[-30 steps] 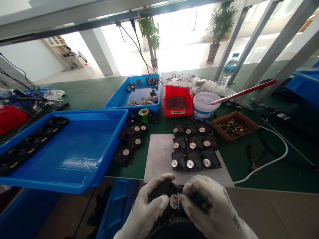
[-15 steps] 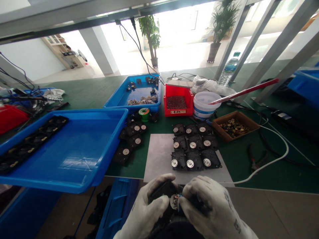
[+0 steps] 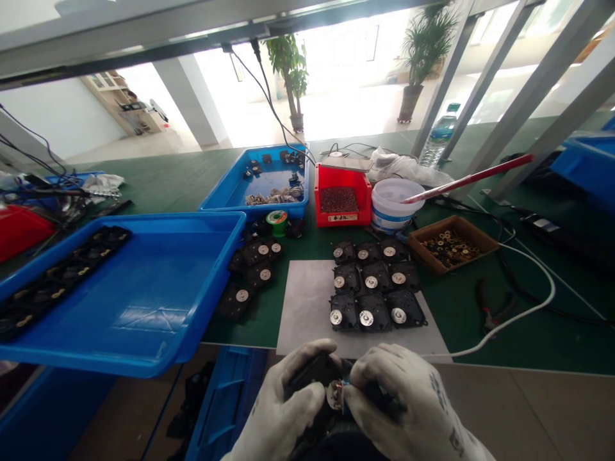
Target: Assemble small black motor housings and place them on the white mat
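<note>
Both hands wear white gloves and are close together at the table's front edge. My left hand (image 3: 288, 400) is wrapped round a black plastic part (image 3: 314, 374). Between the fingertips shows a small round metal piece (image 3: 335, 395) with thin coloured wires beside it. My right hand (image 3: 401, 397) is closed, its thumb and fingers pinching at the wires; a dark item lies partly hidden under its fingers. Just beyond the hands, several black units with silver discs (image 3: 366, 318) stand in rows on a white sheet (image 3: 302, 307).
A large blue tray (image 3: 163, 294) with a long black strip is at left, beside more black units (image 3: 235, 301). Farther back are a blue tray (image 3: 225, 186), a red bin (image 3: 343, 219) and a white tub (image 3: 391, 214). A cardboard box (image 3: 432, 264) and pliers (image 3: 491, 314) are at right.
</note>
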{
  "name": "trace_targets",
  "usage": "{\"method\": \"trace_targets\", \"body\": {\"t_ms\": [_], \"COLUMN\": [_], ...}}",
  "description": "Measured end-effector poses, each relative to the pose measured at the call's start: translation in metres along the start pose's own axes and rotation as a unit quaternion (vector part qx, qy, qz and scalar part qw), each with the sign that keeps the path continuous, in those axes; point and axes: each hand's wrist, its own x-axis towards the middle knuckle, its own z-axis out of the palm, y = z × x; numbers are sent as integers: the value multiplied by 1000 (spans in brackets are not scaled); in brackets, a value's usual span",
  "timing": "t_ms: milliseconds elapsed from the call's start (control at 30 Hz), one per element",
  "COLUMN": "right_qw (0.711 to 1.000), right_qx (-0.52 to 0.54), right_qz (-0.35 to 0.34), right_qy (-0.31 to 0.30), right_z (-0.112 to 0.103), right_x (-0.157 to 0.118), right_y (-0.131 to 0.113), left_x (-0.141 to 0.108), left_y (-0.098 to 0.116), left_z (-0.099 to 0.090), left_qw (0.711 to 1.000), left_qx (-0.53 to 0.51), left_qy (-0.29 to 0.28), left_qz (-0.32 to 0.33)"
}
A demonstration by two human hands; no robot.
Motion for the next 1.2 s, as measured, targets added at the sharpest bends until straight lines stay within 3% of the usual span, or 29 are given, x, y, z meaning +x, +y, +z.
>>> {"method": "trace_targets", "body": {"t_ms": [333,1200], "right_qw": [1000,1000], "right_qx": [8,16], "right_qz": [9,9], "right_qy": [-9,10], "right_z": [-2,2], "right_x": [2,-1], "right_y": [-2,-1], "left_x": [-1,-1], "left_y": [1,3], "left_z": [-2,4], "left_qw": [999,999], "left_qx": [35,-21], "left_qy": [1,18], "left_qz": [5,-28]}}
